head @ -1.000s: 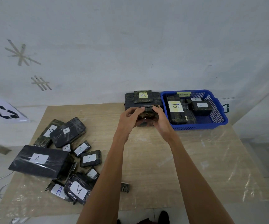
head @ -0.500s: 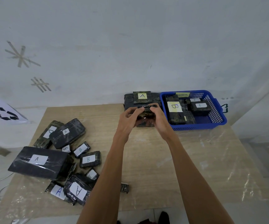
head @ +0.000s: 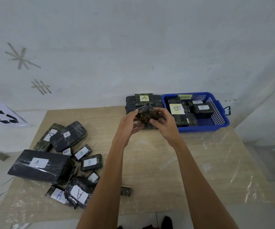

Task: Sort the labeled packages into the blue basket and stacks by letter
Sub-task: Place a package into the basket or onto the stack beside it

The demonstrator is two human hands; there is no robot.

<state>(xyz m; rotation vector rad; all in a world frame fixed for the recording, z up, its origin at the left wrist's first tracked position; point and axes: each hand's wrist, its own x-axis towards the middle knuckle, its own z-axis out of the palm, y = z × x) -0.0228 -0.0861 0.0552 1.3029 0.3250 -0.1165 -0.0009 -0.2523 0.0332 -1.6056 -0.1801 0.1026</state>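
Note:
Both hands hold one small dark wrapped package (head: 146, 113) just above the table, in front of the A stack (head: 144, 100). My left hand (head: 130, 123) pinches its left side and my right hand (head: 164, 123) grips its right side; its label is hidden. The blue basket (head: 216, 126) at the back right holds several packages, one with a large yellow B label (head: 176, 109). A heap of unsorted packages lies at the left: a big A package (head: 37, 164), small B packages (head: 90, 162), and two A packages (head: 77, 194) at the front.
A tiny dark package (head: 125, 190) lies alone near the table's front edge. The wooden table (head: 166, 171) is covered in clear film. A wall rises directly behind the stack and basket. A recycling sign (head: 1, 115) sits at the far left.
The package between my hands has been lifted and tilted, its top end now raised toward the A stack. Both hands rose slightly with it.

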